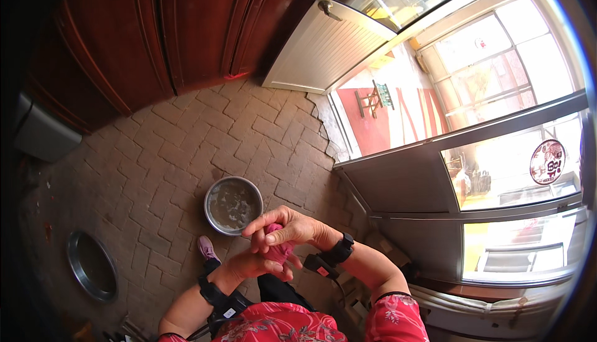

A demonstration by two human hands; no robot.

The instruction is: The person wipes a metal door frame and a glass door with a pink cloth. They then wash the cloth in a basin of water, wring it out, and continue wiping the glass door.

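A wadded pink cloth [280, 251] is squeezed between my two hands, in front of my body. My right hand [291, 230] grips it from above, thumb across the cloth and index finger reaching left. Below, my left hand [254, 263] wraps the lower end, with some fingers showing past it. Just beyond my hands, a round metal basin [207, 206] stands on the floor, holding cloudy water with patches of foam. My right fingertips overlap the basin's near rim in this view; they look higher than it. Most of the cloth is hidden by my fingers.
A second metal basin [74, 253] sits on the brick floor [186, 155] at left. Dark red wooden cabinets [200, 24] line the far side. A white door [326, 48] stands ajar, with a folding stool [373, 99] beyond the doorway. My shoe [206, 247] is beside the nearer basin.
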